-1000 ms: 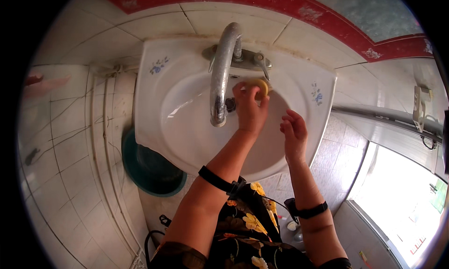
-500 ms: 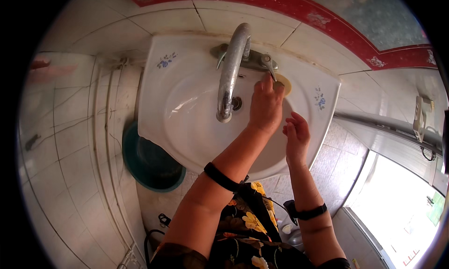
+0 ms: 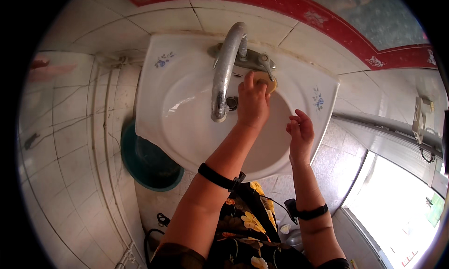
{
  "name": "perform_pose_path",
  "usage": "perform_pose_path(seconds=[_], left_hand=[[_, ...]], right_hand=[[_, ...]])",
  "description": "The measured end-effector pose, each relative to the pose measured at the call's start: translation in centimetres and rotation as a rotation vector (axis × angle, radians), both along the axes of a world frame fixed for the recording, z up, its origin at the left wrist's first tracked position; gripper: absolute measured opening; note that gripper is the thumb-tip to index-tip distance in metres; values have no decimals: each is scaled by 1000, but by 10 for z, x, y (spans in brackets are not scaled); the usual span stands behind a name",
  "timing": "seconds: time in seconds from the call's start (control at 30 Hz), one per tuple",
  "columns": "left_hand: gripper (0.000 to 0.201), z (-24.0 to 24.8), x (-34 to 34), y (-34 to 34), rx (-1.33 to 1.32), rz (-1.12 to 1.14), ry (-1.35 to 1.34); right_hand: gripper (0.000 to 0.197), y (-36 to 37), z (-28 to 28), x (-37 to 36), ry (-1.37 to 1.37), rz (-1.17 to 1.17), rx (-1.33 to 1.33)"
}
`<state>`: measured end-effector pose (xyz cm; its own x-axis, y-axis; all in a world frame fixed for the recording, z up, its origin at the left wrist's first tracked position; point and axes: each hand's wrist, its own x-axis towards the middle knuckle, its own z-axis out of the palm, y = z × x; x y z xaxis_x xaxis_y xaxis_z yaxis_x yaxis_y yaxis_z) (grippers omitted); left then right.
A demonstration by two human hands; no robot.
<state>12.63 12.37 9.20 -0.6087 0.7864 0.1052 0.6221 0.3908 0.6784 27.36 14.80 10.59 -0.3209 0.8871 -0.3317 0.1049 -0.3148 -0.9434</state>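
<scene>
We see the left hand (image 3: 252, 103) reaching to the sink's (image 3: 159, 89) far rim, fingers on the yellow soap (image 3: 267, 80) just right of the tap (image 3: 224, 68). The right hand (image 3: 301, 133) hovers empty, fingers loosely curled, over the right rim.

One white sink (image 3: 187, 124), one curved metal tap (image 3: 224, 68), one yellow soap bar (image 3: 267, 80). Two hands: left hand (image 3: 252, 103), right hand (image 3: 301, 133). One teal basin (image 3: 145, 161) below.

Glossy white ceramic sink (image 3: 187, 124), shiny metal tap (image 3: 224, 68), perhaps matt soap (image 3: 266, 79).
</scene>
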Motion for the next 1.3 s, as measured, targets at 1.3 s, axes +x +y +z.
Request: perform_pose_path(seconds=[1.3], left_hand=[[44, -11, -57, -135, 281, 198, -1372]], right_hand=[[21, -34, 16, -117, 173, 382, -475]])
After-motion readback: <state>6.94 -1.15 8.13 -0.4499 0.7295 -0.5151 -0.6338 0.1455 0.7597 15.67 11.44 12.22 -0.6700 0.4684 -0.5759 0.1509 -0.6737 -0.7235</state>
